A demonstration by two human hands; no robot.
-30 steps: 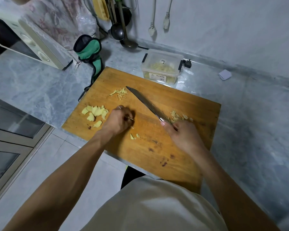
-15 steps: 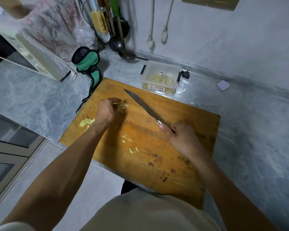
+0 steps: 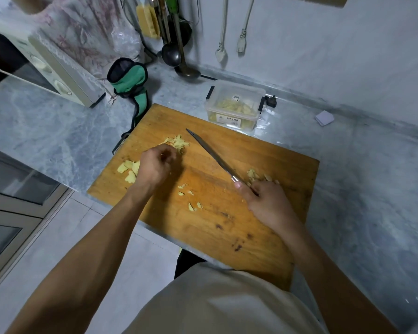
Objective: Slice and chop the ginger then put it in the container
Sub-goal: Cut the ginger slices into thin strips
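Note:
A wooden cutting board (image 3: pixel 227 225) lies on the marble counter. My left hand (image 3: pixel 155 166) hovers at its left side with loosely curled fingers, just in front of a pile of ginger strips (image 3: pixel 177 141). Flat ginger slices (image 3: pixel 128 168) lie partly hidden behind that hand. My right hand (image 3: pixel 268 201) grips the handle of a knife (image 3: pixel 210 153), whose blade points far-left across the board. More chopped ginger (image 3: pixel 253 174) sits beside the right hand, and small scraps (image 3: pixel 191 206) lie mid-board. A clear plastic container (image 3: pixel 234 104) holding ginger stands open behind the board.
A microwave (image 3: pixel 56 75) stands at the far left, with a green pouch (image 3: pixel 130 85) beside the board's far corner. Ladles (image 3: pixel 171 54) and two plugs (image 3: pixel 221 54) hang on the wall. A small white card (image 3: pixel 323 117) lies at the right. The board overhangs the counter's front edge.
My left hand went from the board's middle up to the strip pile, which grew, and has now drawn back slightly. The knife has stayed almost still in my right hand.

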